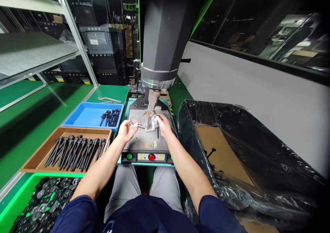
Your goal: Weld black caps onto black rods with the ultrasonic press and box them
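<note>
A thin piece of clear plastic film (139, 116) stretches between my hands, over the metal fixture (149, 127) on the machine's grey base plate. My left hand (127, 131) pinches its left side, fingers curled. On the right, my right hand (164, 125) grips the film's crumpled, shiny end close to the fixture. Directly above stands the welding machine's metal horn (153, 100), its tip near the film; whether they touch, I cannot tell. A short black rod (158, 133) shows below the fixture, beside my right hand.
To the left stand a blue tray (82, 114) with black bolt-like parts, a brown tray (38, 157) of long black rods and a green bin (12, 205) of round black parts. A wrench (109, 99) lies behind. At right is a black-lined box (190, 123). Buttons (151, 157) front the machine.
</note>
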